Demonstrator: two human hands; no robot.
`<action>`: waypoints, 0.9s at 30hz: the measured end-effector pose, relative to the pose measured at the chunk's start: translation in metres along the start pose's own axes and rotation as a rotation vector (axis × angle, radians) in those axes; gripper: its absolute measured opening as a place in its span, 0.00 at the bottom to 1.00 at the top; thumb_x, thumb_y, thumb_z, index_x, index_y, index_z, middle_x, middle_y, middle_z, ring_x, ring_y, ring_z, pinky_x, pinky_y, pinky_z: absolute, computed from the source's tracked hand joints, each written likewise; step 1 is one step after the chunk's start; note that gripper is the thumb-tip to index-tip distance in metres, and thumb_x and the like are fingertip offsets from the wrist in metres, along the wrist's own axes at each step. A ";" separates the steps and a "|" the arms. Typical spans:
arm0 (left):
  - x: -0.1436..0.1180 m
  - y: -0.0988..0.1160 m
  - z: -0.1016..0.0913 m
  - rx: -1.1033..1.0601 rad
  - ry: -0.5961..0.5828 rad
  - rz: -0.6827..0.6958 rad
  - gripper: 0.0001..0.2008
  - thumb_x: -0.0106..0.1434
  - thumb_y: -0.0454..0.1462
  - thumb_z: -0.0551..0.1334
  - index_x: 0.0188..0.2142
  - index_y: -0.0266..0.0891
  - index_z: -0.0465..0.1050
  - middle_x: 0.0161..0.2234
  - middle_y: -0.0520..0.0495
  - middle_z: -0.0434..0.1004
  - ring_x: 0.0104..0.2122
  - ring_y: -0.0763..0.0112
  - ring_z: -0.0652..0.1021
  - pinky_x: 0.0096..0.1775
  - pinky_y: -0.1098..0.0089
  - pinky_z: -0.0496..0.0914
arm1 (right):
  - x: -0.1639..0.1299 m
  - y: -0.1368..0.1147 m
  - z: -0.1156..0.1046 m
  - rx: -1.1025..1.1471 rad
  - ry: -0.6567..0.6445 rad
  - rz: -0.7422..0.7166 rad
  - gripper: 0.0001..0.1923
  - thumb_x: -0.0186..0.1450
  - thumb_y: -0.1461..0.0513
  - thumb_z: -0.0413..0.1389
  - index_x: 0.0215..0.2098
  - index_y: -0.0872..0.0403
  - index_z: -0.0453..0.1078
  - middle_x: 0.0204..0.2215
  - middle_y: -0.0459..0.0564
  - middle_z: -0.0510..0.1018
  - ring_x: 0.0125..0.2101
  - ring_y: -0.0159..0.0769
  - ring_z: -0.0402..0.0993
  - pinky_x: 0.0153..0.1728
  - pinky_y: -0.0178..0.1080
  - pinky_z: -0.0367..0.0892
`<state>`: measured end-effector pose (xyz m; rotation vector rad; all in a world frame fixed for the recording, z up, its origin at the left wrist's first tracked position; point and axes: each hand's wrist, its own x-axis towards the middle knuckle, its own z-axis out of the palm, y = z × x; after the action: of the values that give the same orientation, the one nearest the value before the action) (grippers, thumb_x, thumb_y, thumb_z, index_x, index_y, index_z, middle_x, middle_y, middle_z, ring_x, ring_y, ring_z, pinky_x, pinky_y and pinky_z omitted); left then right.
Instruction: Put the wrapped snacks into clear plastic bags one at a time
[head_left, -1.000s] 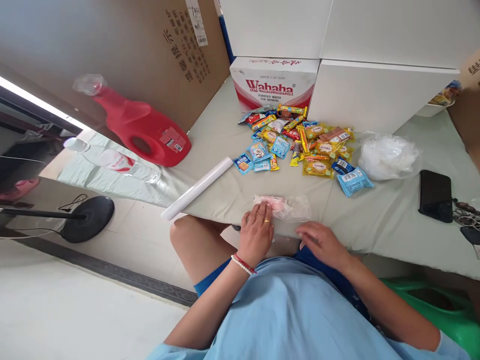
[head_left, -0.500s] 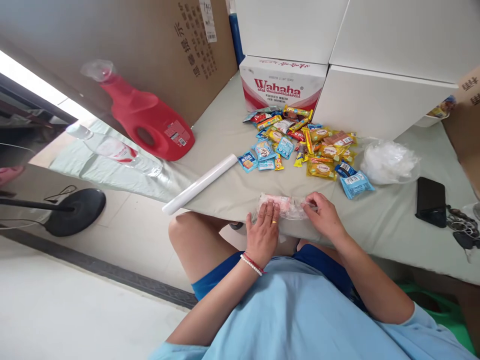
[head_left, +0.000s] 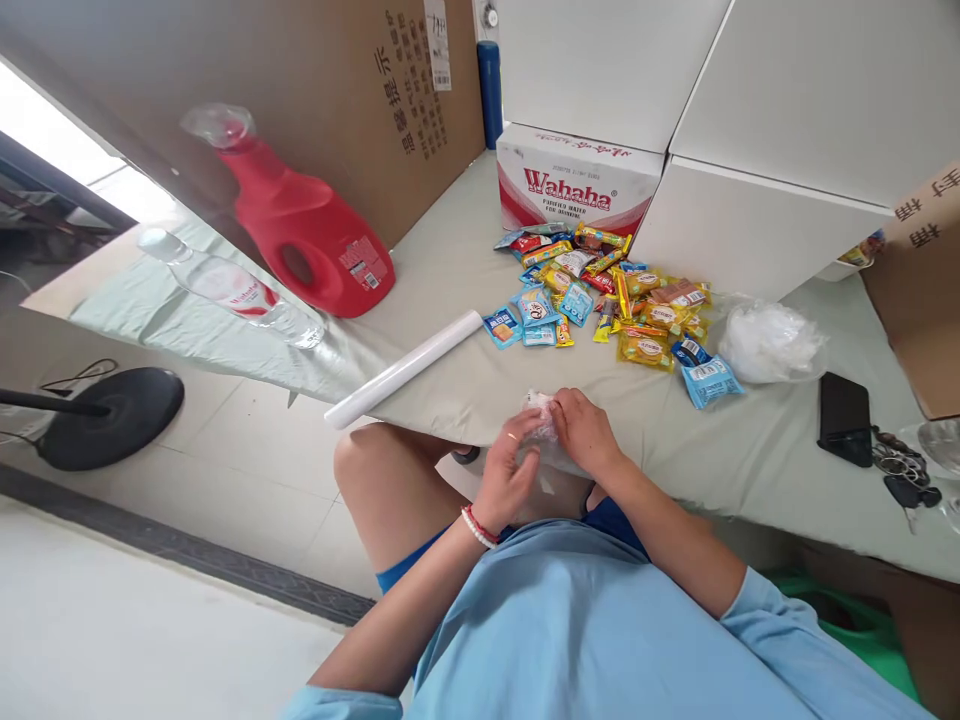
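At the front edge of the cloth-covered table, a small pinkish packet in crinkled clear plastic [head_left: 536,402] lies between my hands, mostly covered by them. From the left, the fingers of my left hand [head_left: 508,468] curl onto the packet's near side, thumb bent toward me. My right hand [head_left: 588,432] closes over its right end, fingertips pressed on the plastic. A white roll [head_left: 405,370] rests to the left of my hands. Beyond them is a pile of small wrapped snacks [head_left: 577,300] in blue, yellow and red.
A red jug [head_left: 315,240] and a clear water bottle [head_left: 232,290] stand at the left. Behind the snacks are a Wahaha carton [head_left: 574,185] and white boxes [head_left: 757,220]. A bunched clear plastic bag [head_left: 772,343], a black phone [head_left: 844,420] and keys [head_left: 907,480] lie right.
My right hand has moved left, bringing the loose plastic in over the packet. My left hand has gone from lying flat on the packet to curling at its side.
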<state>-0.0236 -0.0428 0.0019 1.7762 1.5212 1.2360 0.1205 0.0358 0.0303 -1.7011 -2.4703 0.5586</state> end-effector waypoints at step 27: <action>0.016 0.083 0.095 -0.271 -0.298 0.344 0.32 0.59 0.32 0.56 0.63 0.44 0.56 0.54 0.36 0.69 0.56 0.54 0.74 0.56 0.48 0.73 | -0.101 0.110 -0.018 1.719 0.139 0.152 0.20 0.65 0.52 0.66 0.52 0.46 0.69 0.52 0.51 0.80 0.51 0.42 0.77 0.53 0.46 0.71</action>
<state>0.1002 -0.0319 0.0309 1.9806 0.8650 1.1979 0.2605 -0.0179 0.0219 -0.9530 -0.8407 1.6995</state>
